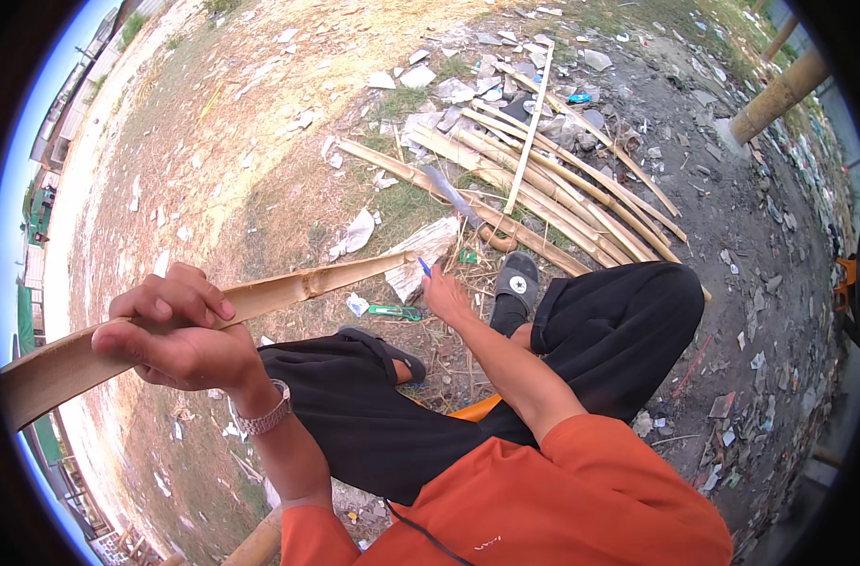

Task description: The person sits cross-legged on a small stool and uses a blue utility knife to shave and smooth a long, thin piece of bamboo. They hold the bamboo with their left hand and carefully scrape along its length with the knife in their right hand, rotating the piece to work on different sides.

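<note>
My left hand [180, 330] is closed around a long split bamboo strip [270, 297], which slants from the left edge toward the middle. My right hand [446, 294] pinches a slim blue pen-like object [424, 268] beside the strip's far end; whether it touches the bamboo I cannot tell. Just under that end lies a pale, rough wood block [434, 238]. A machete [460, 202] with a curved wooden handle rests across a bamboo piece beyond my right hand. On the ground nearer me is a green box cutter [395, 312].
Several split bamboo strips [543, 193] lie in a loose pile ahead to the right. My sandalled foot [515, 288] is close to them. Crumpled white scrap [355, 236] lies left of the block. Broken shards litter the ground, and a thick bamboo post [779, 96] stands at far right.
</note>
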### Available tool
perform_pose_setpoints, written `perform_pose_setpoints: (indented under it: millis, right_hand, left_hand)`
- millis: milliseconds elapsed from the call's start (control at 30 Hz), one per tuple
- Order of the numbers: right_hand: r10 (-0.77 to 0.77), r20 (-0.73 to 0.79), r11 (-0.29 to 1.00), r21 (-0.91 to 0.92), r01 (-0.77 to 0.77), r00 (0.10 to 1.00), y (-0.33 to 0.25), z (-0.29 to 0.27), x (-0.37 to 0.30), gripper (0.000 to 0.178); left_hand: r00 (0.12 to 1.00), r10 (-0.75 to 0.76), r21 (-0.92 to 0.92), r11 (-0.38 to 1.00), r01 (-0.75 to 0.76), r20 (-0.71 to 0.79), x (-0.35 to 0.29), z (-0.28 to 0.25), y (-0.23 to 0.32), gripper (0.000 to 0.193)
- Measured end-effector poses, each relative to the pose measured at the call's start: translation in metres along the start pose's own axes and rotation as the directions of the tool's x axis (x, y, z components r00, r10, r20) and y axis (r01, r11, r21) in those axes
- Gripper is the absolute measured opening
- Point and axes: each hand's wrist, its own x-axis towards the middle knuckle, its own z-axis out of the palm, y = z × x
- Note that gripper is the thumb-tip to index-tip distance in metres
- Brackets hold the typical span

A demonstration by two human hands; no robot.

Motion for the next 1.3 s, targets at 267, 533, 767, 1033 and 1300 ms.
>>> perform_pose_setpoints:
  millis: [267, 533, 767, 1033, 1300]
  right_hand:
    - [-0.318, 0.194, 0.948, 0.081, 0.308, 0.928, -0.111, -0.124, -0.050, 0.036]
    - [-0.352, 0.107, 0.922, 0.214, 0.324, 0.930, -0.099, -0.113, -0.087, 0.031]
    - [-0.373, 0.074, 0.907, 0.239, 0.346, 0.925, -0.109, -0.097, -0.093, 0.028]
    - [-0.277, 0.136, 0.957, 0.127, 0.261, 0.951, -0.094, -0.094, -0.080, 0.024]
    - [-0.329, 0.114, 0.936, 0.170, 0.308, 0.937, -0.110, -0.104, -0.093, 0.023]
  left_hand:
    - [0.931, -0.053, -0.316, 0.932, 0.175, 0.361, 0.011, -0.040, -0.019, 0.058]
    - [0.888, -0.058, -0.338, 0.912, 0.233, 0.456, 0.011, -0.038, -0.021, 0.062]
    - [0.849, -0.076, -0.435, 0.833, 0.342, 0.522, 0.018, -0.049, -0.027, 0.069]
    - [0.839, 0.043, -0.469, 0.844, 0.260, 0.542, 0.009, -0.038, -0.024, 0.064]
    - [0.804, 0.071, -0.502, 0.812, 0.297, 0.591, 0.015, -0.043, -0.029, 0.064]
